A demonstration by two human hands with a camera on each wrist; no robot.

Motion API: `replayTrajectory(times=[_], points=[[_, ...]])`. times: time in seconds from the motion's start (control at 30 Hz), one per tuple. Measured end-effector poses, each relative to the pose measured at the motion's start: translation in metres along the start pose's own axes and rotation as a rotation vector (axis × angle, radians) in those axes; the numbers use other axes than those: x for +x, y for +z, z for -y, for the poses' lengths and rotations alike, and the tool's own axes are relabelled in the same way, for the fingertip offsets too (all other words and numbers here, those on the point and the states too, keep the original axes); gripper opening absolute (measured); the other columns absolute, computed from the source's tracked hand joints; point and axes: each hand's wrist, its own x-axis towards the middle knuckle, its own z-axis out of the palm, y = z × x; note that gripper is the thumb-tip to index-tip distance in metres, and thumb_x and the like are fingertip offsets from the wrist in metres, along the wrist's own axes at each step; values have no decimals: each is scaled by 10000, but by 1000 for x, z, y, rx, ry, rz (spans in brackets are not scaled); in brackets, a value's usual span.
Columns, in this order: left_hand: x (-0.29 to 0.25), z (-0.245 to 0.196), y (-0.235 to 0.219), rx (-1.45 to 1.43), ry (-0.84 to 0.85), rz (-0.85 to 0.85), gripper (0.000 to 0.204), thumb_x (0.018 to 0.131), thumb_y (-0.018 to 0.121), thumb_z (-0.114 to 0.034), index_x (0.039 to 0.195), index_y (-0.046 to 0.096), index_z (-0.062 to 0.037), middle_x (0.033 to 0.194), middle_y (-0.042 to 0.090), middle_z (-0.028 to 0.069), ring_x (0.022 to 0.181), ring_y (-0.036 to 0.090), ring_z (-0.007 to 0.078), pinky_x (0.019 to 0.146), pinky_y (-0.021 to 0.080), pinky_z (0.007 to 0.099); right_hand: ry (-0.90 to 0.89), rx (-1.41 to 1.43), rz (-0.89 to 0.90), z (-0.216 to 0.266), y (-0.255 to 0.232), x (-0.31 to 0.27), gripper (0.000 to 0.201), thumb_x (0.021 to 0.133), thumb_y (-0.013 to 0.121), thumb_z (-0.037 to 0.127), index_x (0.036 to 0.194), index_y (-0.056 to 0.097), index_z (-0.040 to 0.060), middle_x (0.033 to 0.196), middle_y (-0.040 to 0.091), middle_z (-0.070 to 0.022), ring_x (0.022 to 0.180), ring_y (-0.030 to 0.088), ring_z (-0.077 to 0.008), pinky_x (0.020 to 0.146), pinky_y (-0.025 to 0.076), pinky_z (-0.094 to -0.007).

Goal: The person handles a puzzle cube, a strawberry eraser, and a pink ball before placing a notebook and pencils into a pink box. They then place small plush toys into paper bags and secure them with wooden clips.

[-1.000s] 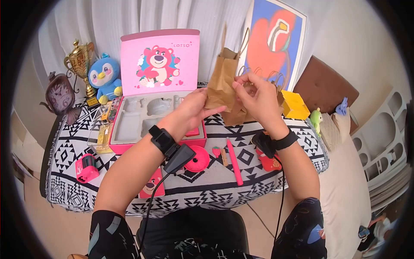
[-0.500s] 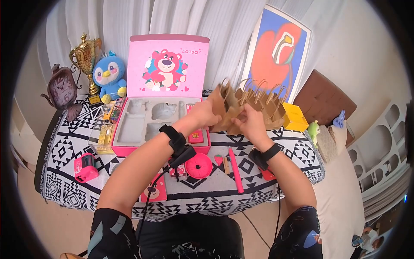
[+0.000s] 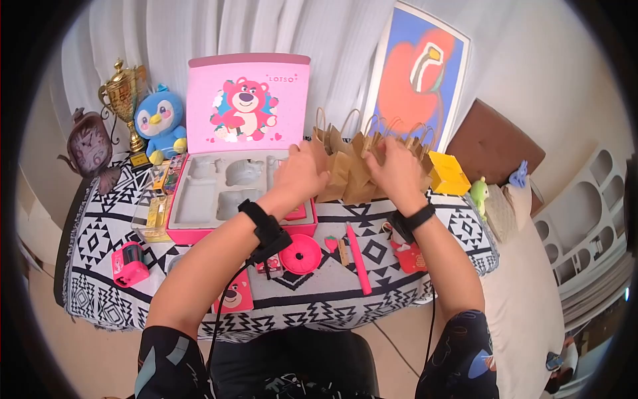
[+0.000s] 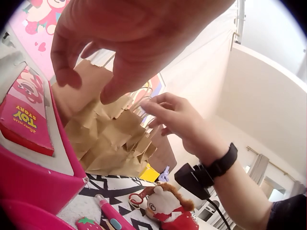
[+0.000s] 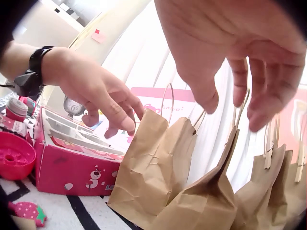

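Note:
Several brown paper bags [image 3: 345, 174] with twisted handles stand in a row beside the pink box. At the row's left end is my left hand [image 3: 300, 174], its fingers spread and bent loosely; in the right wrist view this hand [image 5: 91, 88] holds nothing and hangs beside the leftmost bag [image 5: 148, 158]. My right hand [image 3: 400, 174] is over the middle of the row. The right wrist view shows its fingers [image 5: 261, 96] apart above the handles, with no bag in its grasp.
An open pink box [image 3: 249, 229] with a grey tray stands left of the bags. A yellow box [image 3: 449, 174] sits at their right. In front lie a pink pen [image 3: 359, 259], a round pink dish [image 3: 300, 255] and a plush toy [image 4: 165, 203].
The bag that was held up between my hands is down at the row's left end. Both hands have let go, and the left has drawn slightly leftward.

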Motion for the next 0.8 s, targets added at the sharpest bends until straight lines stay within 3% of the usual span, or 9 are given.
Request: replayTrajectory(times=[0.17,0.23,0.37,0.53,0.57,0.6,0.7,0.77,0.8], points=[[-7,-5,-9,-105,49,-104,544,887,791,-374,1152,559,41,1088,687,258,1023,697,413,873,583,473,0,111,67,-32,27,9,158,813,716,144,815,730,-14,801,720,-252,815,727,-433,771,583,-513],[-10,-8,-17,-517,-195,321,609,937,755,-455,1224,562,46,1151,681,237,1054,701,332,832,611,413,51,161,42,-36,11,13,160,813,719,145,830,736,-14,797,723,-245,790,727,-424,760,585,-502],[-18,-18,-16,-791,-273,532,739,961,716,-547,1333,531,63,1227,647,238,1076,697,297,843,629,371,127,291,12,-54,-28,19,196,840,747,165,885,752,-26,759,735,-194,704,740,-337,715,592,-421],[-27,-56,-22,-1341,-560,672,1090,942,588,-744,1574,263,82,1499,430,321,1296,580,400,1007,584,517,284,644,-7,-24,-121,6,193,928,761,139,939,736,-52,745,742,-81,684,733,-144,650,584,-279],[-29,-66,-21,-1429,-582,672,1101,938,477,-819,1640,193,-19,1599,357,259,1401,502,397,1048,529,606,283,757,1,-25,-132,2,195,948,757,137,978,727,-54,772,739,-59,692,716,-106,646,574,-244],[-30,-69,-20,-1429,-576,672,1101,938,477,-819,1640,193,-19,1599,357,259,1401,502,397,1048,529,606,281,871,9,-26,-139,-2,199,969,752,135,1016,717,-56,799,737,-37,701,699,-67,641,565,-210],[-35,-78,-19,-1779,-60,679,1030,912,359,-887,1639,273,-162,1646,391,70,1476,449,337,1127,440,607,254,1039,103,-26,-139,-22,223,985,748,141,1089,692,-49,823,728,-28,687,686,-80,653,555,-208],[-35,-84,-15,-1738,-22,575,1029,915,337,-891,1633,283,-156,1641,399,73,1480,445,332,1144,431,585,266,1060,132,-21,-132,-32,225,991,741,137,1109,686,-47,811,720,-20,685,685,-81,654,554,-209],[-35,-85,-14,-1694,11,475,1029,917,315,-894,1627,293,-150,1636,407,76,1485,441,328,1160,421,562,243,1006,-55,-15,-127,-36,248,998,736,149,1144,676,-42,787,700,-11,663,659,-70,633,532,-205]])
